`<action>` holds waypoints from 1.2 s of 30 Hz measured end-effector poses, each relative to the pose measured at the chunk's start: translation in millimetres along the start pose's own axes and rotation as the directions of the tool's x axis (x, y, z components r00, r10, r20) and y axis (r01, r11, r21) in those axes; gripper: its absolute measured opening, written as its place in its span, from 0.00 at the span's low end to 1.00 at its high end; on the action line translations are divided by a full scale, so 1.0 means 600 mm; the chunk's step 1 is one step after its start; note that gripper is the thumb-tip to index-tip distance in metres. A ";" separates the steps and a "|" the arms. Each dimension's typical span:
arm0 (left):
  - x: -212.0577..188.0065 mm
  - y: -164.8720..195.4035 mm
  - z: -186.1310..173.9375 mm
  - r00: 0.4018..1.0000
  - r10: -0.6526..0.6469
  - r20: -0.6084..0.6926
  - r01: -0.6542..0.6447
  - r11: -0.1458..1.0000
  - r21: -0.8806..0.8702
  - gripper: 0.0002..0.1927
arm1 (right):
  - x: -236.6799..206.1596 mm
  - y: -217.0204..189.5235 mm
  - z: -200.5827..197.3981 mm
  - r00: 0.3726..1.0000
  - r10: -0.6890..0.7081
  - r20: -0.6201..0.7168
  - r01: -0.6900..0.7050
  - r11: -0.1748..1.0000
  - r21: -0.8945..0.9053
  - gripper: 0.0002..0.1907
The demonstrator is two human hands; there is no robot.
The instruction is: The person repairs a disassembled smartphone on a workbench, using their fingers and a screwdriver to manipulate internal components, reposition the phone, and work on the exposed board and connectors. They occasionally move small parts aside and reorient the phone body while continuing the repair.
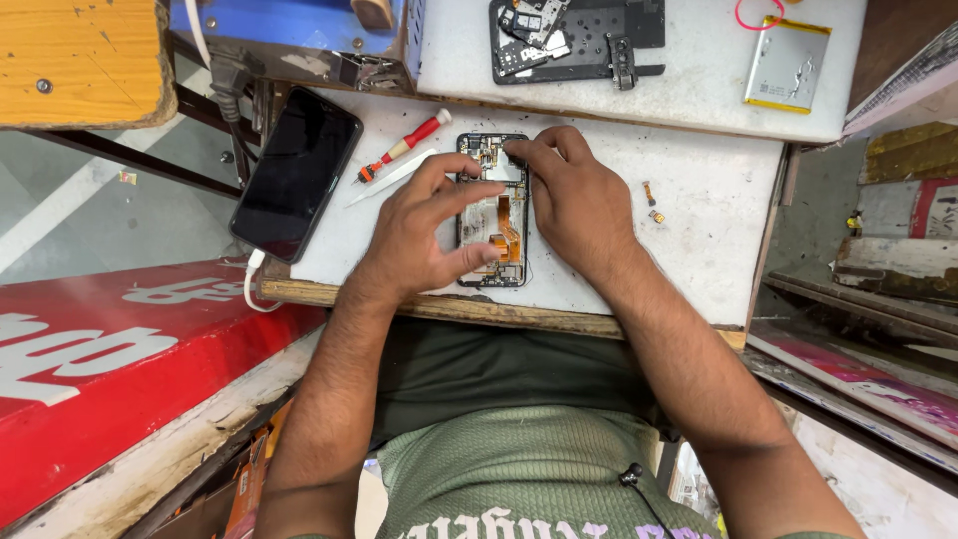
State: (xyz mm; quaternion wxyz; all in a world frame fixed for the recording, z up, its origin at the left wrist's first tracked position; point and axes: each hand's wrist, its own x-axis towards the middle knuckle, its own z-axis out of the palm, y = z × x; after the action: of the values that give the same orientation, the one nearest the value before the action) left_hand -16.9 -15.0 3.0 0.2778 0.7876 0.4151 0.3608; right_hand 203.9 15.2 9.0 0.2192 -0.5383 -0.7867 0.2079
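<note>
An opened phone (492, 215) with its back off lies on the white work board (699, 200), showing an orange flex cable and circuit parts. My left hand (424, 235) rests on its left side, thumb pressing the lower edge and fingers spread above it. My right hand (574, 195) sits on the right side, fingertips pinched at the upper part of the phone's board. Whether a small part is between those fingertips is hidden.
A black phone (296, 175) on a white cable lies at the left. A red-handled screwdriver (404, 148) and a white pry tool (391, 178) lie beside it. Two tiny parts (653, 204) sit to the right. Another dismantled phone frame (574, 40) and a silver battery (786, 65) rest on the far board.
</note>
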 end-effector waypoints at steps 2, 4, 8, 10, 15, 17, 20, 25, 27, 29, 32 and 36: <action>0.002 0.000 0.005 0.993 -0.110 0.038 0.108 0.993 0.045 0.22 | -0.002 0.000 0.000 1.000 -0.001 -0.023 0.002 1.000 0.024 0.18; 0.004 -0.002 0.014 0.983 -0.177 0.040 0.174 0.982 0.075 0.18 | -0.003 -0.002 -0.001 1.000 0.007 -0.026 -0.006 0.999 0.048 0.17; 0.008 -0.009 0.032 0.974 -0.218 -0.062 0.225 0.965 0.138 0.12 | -0.004 -0.005 -0.006 0.999 0.048 0.009 -0.048 0.993 0.105 0.13; 0.011 -0.010 0.039 0.965 -0.243 -0.099 0.258 0.948 0.188 0.10 | -0.004 -0.004 -0.009 0.999 0.038 0.008 -0.038 0.992 0.119 0.12; 0.017 -0.012 0.044 0.953 -0.284 -0.108 0.302 0.920 0.250 0.09 | -0.004 0.001 -0.008 0.999 0.028 0.032 -0.032 0.991 0.133 0.10; 0.017 -0.012 0.045 0.958 -0.260 -0.124 0.285 0.924 0.257 0.10 | -0.003 0.002 -0.006 0.999 0.030 0.033 -0.033 0.993 0.112 0.10; 0.017 -0.014 0.047 0.957 -0.262 -0.125 0.287 0.917 0.278 0.08 | -0.001 0.003 -0.002 0.999 0.025 0.034 -0.028 0.994 0.101 0.11; 0.012 -0.012 0.053 0.970 -0.196 -0.142 0.233 0.916 0.328 0.08 | -0.003 0.003 0.000 0.999 0.032 0.034 -0.035 0.995 0.089 0.12; 0.011 -0.010 0.054 0.975 -0.170 -0.146 0.212 0.910 0.356 0.09 | -0.003 0.003 0.000 1.000 0.016 0.022 -0.018 0.996 0.083 0.12; 0.011 -0.008 0.055 0.973 -0.151 -0.172 0.204 0.913 0.352 0.09 | -0.003 0.003 0.001 1.000 0.010 0.021 -0.011 0.997 0.080 0.12; 0.012 -0.005 0.057 0.970 -0.143 -0.194 0.206 0.911 0.358 0.08 | -0.002 0.003 0.002 1.000 0.009 0.028 -0.011 0.997 0.077 0.12; 0.015 -0.003 0.057 0.970 -0.144 -0.197 0.206 0.916 0.344 0.07 | -0.001 0.003 0.001 0.998 0.028 0.051 -0.031 0.998 0.063 0.11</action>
State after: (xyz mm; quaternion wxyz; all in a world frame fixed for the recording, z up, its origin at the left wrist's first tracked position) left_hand 13.3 -11.4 -15.3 0.1232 0.7515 0.5653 0.3169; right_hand 205.1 15.0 7.7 0.2133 -0.5372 -0.7769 0.2497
